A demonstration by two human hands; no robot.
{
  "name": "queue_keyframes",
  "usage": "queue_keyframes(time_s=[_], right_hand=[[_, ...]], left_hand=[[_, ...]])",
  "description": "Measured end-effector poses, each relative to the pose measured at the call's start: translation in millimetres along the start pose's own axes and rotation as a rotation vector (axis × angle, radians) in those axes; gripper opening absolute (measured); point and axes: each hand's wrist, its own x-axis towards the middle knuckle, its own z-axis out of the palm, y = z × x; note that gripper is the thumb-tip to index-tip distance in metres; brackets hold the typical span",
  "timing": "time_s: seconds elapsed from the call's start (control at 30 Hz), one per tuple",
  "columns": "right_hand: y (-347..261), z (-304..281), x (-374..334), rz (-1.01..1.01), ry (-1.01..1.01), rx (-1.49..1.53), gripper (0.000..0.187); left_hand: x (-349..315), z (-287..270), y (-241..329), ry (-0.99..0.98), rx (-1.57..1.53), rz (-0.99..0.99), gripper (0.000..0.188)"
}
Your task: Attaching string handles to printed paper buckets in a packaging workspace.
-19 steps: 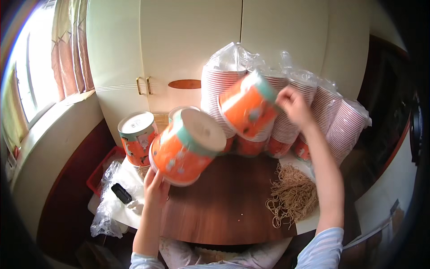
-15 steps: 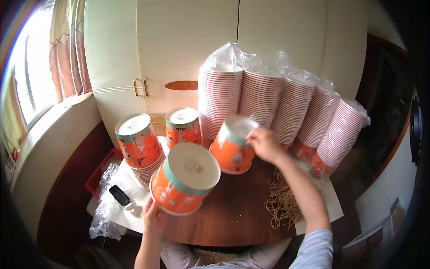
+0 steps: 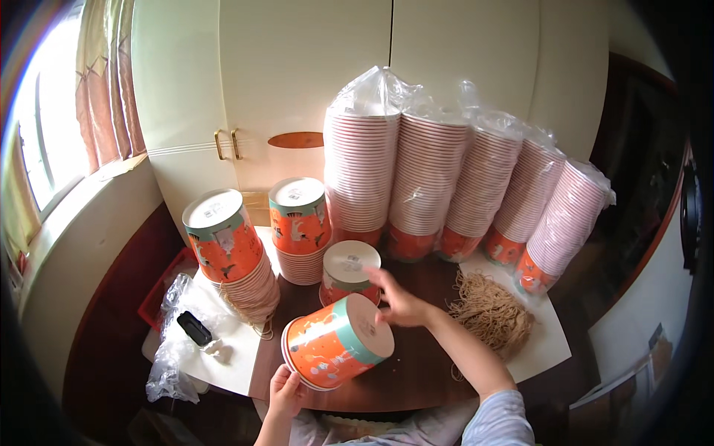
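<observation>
Head view: upturned paper tubs, part out of their bags, part bagged.
Nearest, the person's left hand (image 3: 286,390), clamped on the rim of one tilted orange tub (image 3: 331,346), held above the brown surface (image 3: 428,368); right hand (image 3: 405,301) apart from it, fingers spread by the tub's base, contact uncertain. Just behind, one upturned tub (image 3: 349,260); to the right, a loose heap of twine (image 3: 491,316). Left, two unbagged stacks: the outer stack (image 3: 223,245) already has twine about its lower rims, the inner stack (image 3: 300,227) shows none. Farther, five bagged stacks (image 3: 364,163), seemingly untouched; behind, a pale cupboard (image 3: 297,67).
</observation>
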Motion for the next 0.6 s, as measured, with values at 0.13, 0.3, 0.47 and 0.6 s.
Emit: queue_keyframes(time_s=[0.13,0.3,0.47,0.6], right_hand=[[-14.8,5.1,-37.0,0.142,-0.197,-0.107,0.128],[-22.1,6.1,-76.4,0.079,-0.205,-0.192,0.133],[-4.0,8.8,-91.9,0.014,-0.057,-0.164,0.134],[10.6,10.8,-98.3,-0.038,-0.048,-0.313,0.126]], left_hand=[[-4.4,12.0,-4.3,-0.080,0.018,-0.060,0.012],[-17.5,32.8,-5.6,-0.117,0.448,-0.053,0.007],[-17.1,44.6,-11.0,-0.166,0.406,-0.019,0.009],[-15.1,47.2,-11.6,-0.214,0.452,0.004,0.009]])
